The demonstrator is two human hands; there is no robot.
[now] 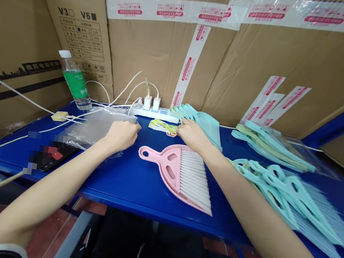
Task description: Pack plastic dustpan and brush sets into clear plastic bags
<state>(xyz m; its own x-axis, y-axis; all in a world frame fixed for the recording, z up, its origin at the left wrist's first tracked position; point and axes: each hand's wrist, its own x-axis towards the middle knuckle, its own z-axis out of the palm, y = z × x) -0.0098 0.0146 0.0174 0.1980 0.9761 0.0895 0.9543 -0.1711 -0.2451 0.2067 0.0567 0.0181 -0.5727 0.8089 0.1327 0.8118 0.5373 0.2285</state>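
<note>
My left hand [123, 135] is closed at the right edge of a stack of clear plastic bags [95, 124]; whether it pinches a bag is hidden. Fingers bent, my right hand [192, 135] reaches the right end of some small yellow-green cards [162, 126], beside light-blue dustpans [209, 128]. What its fingertips hold is too small to tell. Between my forearms, a pink dustpan [167, 158] lies on the blue table [131, 187] with a white-bristled brush [195, 178] nested in it.
Light-blue brushes [280, 184] and more dustpans [279, 149] are piled at the right. A power strip [151, 113] with white cables lies along the back. At the left are a water bottle [75, 82], a phone [58, 157] and a yellow block [59, 116]. Cardboard [158, 49] walls the back.
</note>
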